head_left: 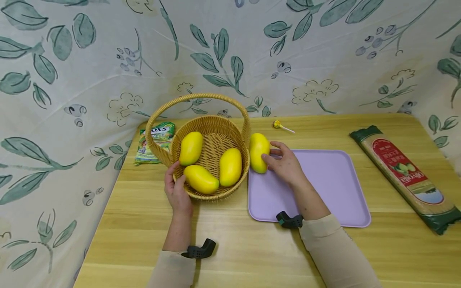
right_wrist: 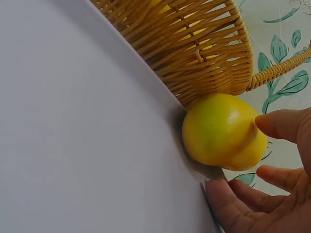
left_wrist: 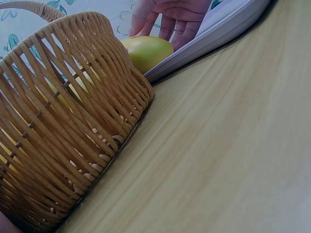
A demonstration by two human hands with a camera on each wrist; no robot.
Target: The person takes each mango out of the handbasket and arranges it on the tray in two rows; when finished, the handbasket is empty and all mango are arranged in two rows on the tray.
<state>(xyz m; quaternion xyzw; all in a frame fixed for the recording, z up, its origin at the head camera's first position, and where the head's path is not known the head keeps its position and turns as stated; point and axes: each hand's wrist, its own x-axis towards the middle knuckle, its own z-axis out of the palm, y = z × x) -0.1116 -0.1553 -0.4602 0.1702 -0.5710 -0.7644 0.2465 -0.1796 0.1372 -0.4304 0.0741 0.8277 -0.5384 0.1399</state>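
A woven wicker basket with a tall hoop handle stands on the table and holds three yellow mangoes, among them one mango at its right side. My left hand holds the basket's front-left rim; in the left wrist view only a sliver of it shows. Another mango lies outside, against the basket's right side, at the back-left corner of a lilac tray. By that mango is my right hand, thumb tip touching it. Its other fingers are spread low by the tray edge, apart from the fruit.
A green candy bag lies behind the basket at left. Near the table's back edge is a lollipop. A long pack of pasta lies slantwise right of the tray. Leaf-patterned cloth hangs behind the table.
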